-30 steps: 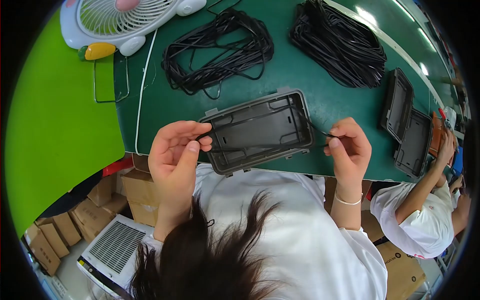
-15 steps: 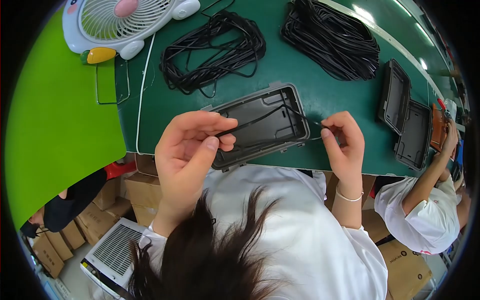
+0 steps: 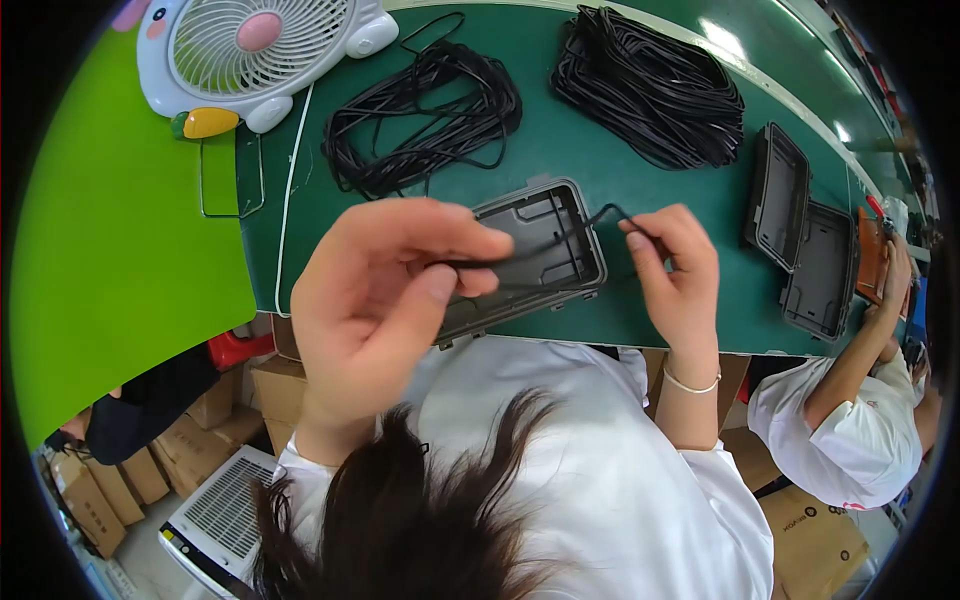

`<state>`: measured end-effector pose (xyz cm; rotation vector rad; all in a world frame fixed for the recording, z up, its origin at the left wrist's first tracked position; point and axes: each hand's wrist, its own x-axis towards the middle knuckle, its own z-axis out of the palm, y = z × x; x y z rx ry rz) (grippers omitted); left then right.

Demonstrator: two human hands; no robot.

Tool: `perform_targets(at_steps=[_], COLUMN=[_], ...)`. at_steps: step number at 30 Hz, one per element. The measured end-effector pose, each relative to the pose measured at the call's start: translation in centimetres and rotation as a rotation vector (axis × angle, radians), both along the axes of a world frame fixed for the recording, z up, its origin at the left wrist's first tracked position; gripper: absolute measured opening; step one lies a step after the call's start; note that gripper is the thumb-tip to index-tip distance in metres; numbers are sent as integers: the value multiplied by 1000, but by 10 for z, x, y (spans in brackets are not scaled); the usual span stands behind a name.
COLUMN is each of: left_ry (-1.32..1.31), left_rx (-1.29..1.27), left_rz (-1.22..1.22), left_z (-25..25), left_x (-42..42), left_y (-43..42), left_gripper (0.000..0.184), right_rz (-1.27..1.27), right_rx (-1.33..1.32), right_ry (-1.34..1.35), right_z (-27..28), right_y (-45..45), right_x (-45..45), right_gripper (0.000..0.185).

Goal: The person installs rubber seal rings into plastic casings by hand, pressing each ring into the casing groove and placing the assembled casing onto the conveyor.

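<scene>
Light [image 3: 722,38] glints toward the green tabletop [image 3: 640,180] far edge; cardboard boxes [image 3: 187,452] sit below its near edge.

Blurred and large, my left hand [image 3: 375,295] hides the left end of the gray tray [image 3: 527,228] and a length of the black cord [image 3: 611,209], itself smudged across the tray. The top edge crops the fan [image 3: 258,50]; at far right, what a co-worker's hand [image 3: 896,272] holds is too small to tell.

One fan [image 3: 258,34] is sitting beyond the left grip [image 3: 375,290], two trays [image 3: 822,265] are resting right of the right grip [image 3: 684,268], two coils [image 3: 650,92] are lying beyond both, and one more tray [image 3: 518,226] is sitting below them.
</scene>
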<state>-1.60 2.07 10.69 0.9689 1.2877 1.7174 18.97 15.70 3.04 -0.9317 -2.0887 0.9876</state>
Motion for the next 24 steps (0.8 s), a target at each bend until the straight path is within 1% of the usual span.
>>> perform_targets(at_steps=[1, 3, 4, 5, 7, 8, 9, 11, 13, 15, 17, 20, 23, 24], left_ry=[192, 575, 717, 768, 871, 959, 999, 1075, 1029, 985, 957, 928, 876, 854], left_rx=[123, 367, 360, 303, 190, 45, 18, -37, -19, -45, -58, -76, -79, -76], left_rz=[-201, -606, -570, -604, -679, -707, -671, -595, -571, -573, -556, -511, -419, -382], left_z=[1, 1, 7, 5, -5, -27, -35, -45, -49, -48, -48, -49, -43, -41], left_x=[-8, -30, -18, -16, -14, -12, -10, -7, -7, -7, -7, -8, -2, 4], left_y=[4, 13, 14, 14, 14, 11, 11, 9, 8, 5, 5, 4, 8, 11], left_gripper=[28, 25, 23, 23, 22, 25, 25, 24, 26, 28, 30, 34, 44, 48], right_rz=[-27, -155, -182, -210, -161, -137, -176, -282, -314, -247, -72, 43, 374, 412], right_rx=[50, 125, 129, 132, 13, -46, -108, -129, -459, -654, -703, -805, -977, -1004], right_ry=[85, 353, 449, 543, 338, 236, 152, -43, 54, 224, 462, 793, 987, 994], right_z=[0, -4, -7, -11, -21, -23, -23, -32, -20, -20, -33, -24, -14, -5], right_y=[1, 1, 4, 8, 12, 13, 10, 6, 5, 6, 11, 9, 15, 14], right_x=[1, 5, 7, 10, 16, 17, 15, 19, 21, 25, 32, 30, 31, 27], right_gripper=[14, 14, 15, 17, 18, 18, 18, 20, 24, 27, 29, 31, 34, 35])
